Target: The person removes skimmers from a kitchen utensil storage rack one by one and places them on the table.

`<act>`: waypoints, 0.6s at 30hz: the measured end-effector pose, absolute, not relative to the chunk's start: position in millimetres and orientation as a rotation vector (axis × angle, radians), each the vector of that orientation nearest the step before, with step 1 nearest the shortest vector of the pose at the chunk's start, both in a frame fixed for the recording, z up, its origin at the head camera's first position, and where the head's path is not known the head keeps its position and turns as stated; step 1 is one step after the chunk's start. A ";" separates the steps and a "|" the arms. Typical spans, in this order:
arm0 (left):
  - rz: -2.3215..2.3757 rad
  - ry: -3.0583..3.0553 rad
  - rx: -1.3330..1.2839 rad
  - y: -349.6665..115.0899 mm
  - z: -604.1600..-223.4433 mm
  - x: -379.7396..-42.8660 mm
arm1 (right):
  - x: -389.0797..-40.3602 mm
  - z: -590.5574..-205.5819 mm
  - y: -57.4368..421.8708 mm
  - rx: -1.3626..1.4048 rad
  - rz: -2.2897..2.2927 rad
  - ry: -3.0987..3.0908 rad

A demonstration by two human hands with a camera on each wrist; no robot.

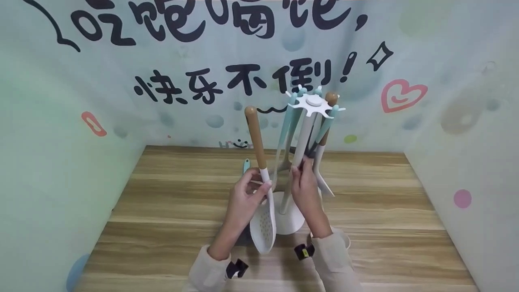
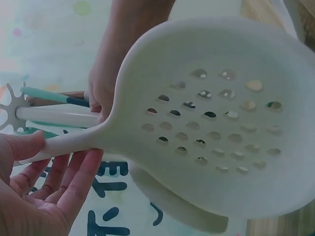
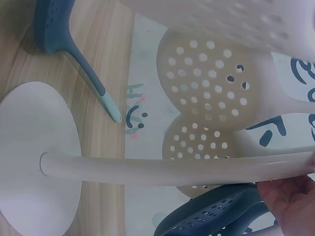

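Note:
My left hand [image 1: 245, 198] pinches the white neck of a skimmer [image 1: 263, 227] with a brown handle, between thumb and fingers. It stands handle up, its wide perforated head [image 2: 197, 118] low and tilted near the rack's base. With my right hand [image 1: 307, 188] I grip the white pole [image 3: 147, 171] of a utensil rack, which rises from a round white base [image 1: 294, 223]. The rack's star-shaped hook top [image 1: 314, 103] carries several utensils with teal or brown handles. In the right wrist view, perforated beige heads [image 3: 206, 83] and a dark blue slotted head [image 3: 211, 216] hang around the pole.
A dark blue slotted utensil [image 3: 54, 29] with a light blue handle end lies on the wooden table [image 1: 170, 202], mostly hidden in the head view behind the left hand. A white rim [image 1: 346, 240] shows beside the right sleeve. Printed walls stand behind and at both sides.

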State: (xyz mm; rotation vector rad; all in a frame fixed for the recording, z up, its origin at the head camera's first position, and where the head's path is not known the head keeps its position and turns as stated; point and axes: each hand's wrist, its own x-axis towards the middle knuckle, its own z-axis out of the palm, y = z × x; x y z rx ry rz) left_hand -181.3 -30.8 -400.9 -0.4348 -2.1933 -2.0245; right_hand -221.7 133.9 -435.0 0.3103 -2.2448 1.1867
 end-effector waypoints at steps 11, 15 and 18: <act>-1.977 -2.182 -0.210 -64.0 -423.3 -187.3 | -222.2 -437.2 134.6 0.323 1.194 -2.246; -2.017 -2.112 -0.152 -72.6 -423.1 -188.6 | -222.0 -435.9 134.6 0.326 1.212 -2.253; -2.075 -2.052 -0.108 -77.9 -422.2 -189.2 | -222.4 -435.7 134.6 0.329 1.213 -2.252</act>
